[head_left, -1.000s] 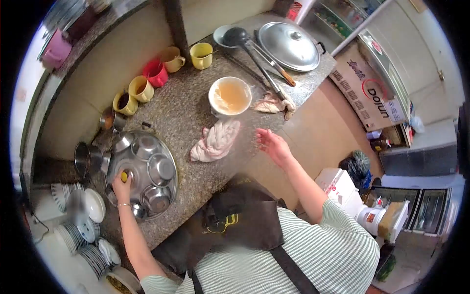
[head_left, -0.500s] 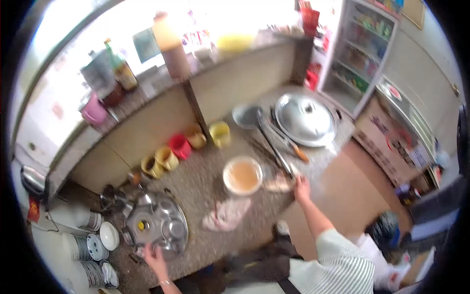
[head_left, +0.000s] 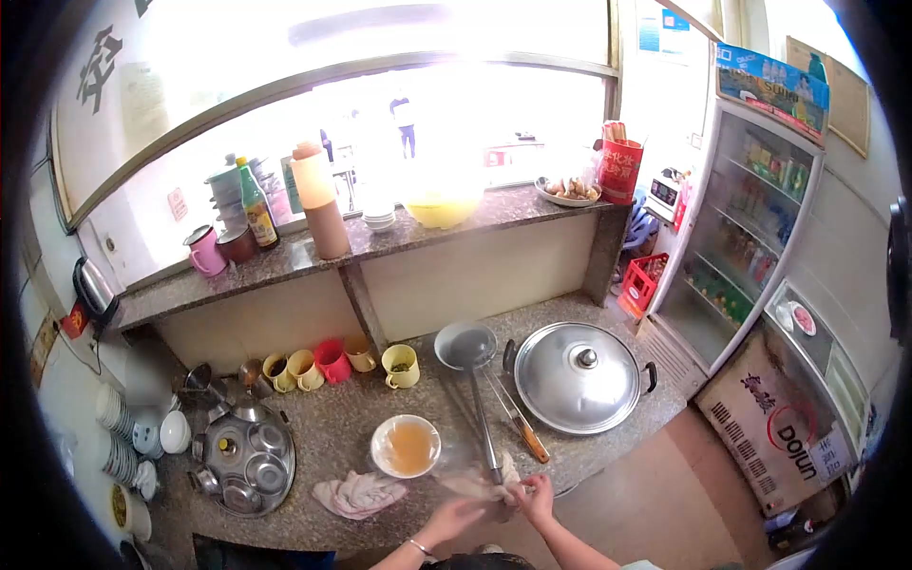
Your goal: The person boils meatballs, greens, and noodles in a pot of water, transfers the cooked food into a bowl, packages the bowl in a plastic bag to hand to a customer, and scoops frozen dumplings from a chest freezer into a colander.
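My right hand [head_left: 535,498] is closed in a pinch on a pale cloth [head_left: 508,472] at the counter's front edge. My left hand [head_left: 454,520], slightly blurred, reaches beside it with fingers stretched toward the cloth. Just beyond, the long handle of a ladle [head_left: 465,346] points down to the cloth, its wide bowl lying farther back. A wooden-handled utensil [head_left: 534,445] lies to the right of the handle. To the left stands a white bowl [head_left: 381,446] of light brown liquid, with a crumpled pinkish cloth [head_left: 356,494] in front of it.
A large lidded pan [head_left: 577,394] stands at right. Several mugs [head_left: 332,361] line the back of the counter. At left is a round metal tray [head_left: 285,480] of small metal containers, beside stacked dishes [head_left: 116,451]. A glass-door fridge [head_left: 736,237] and a box [head_left: 774,427] are farther right.
My left hand has left the round metal tray and come right, near the pale cloth. My right hand stays by the ladle handle's end. The view has tilted up and levelled.
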`<state>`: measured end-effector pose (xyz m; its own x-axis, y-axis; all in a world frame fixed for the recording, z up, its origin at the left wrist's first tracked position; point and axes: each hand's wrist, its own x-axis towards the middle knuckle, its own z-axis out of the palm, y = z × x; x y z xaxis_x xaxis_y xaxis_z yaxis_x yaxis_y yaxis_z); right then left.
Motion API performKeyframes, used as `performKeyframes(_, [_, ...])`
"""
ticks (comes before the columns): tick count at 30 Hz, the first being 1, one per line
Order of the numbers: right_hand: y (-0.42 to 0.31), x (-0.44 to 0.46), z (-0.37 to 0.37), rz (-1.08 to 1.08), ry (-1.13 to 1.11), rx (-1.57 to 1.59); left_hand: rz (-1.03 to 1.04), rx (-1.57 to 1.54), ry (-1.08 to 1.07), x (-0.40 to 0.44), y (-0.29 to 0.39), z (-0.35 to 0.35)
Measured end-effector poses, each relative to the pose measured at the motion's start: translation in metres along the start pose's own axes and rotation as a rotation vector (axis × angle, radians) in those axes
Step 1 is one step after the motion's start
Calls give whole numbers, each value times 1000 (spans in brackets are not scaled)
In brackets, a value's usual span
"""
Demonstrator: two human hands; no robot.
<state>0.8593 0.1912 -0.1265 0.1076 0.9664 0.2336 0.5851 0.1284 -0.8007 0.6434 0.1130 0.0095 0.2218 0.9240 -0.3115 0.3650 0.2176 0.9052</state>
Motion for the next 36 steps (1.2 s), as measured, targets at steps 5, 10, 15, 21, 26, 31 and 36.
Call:
performKeyframes(5, [-112, 117, -97, 199, 247, 1348, -293, -891, -279, 49, 17, 76])
performKeyframes(10, [-218, 168, -179, -102, 105, 1909, -481, -1136, -596, 14, 120, 127])
performKeyframes(15, [-217, 146, -143, -87, -71, 1981, -403, -1240, -475, 21, 139, 96])
performKeyframes(21, [-204, 130, -99, -112, -20, 1492, -198, -1241, -531, 18, 107, 83])
performKeyframes(26, [-179, 109, -68, -120, -103, 967, -205, -1272, -572, 8, 87, 74])
performKeyframes(31, [-170, 87, -44, -317, -138, 423, -313, -1360, -568, -8, 74, 48])
performKeyframes(36, [-156, 68, -30, -351, -208, 309, -238, -1511, -641, -20, 56, 7])
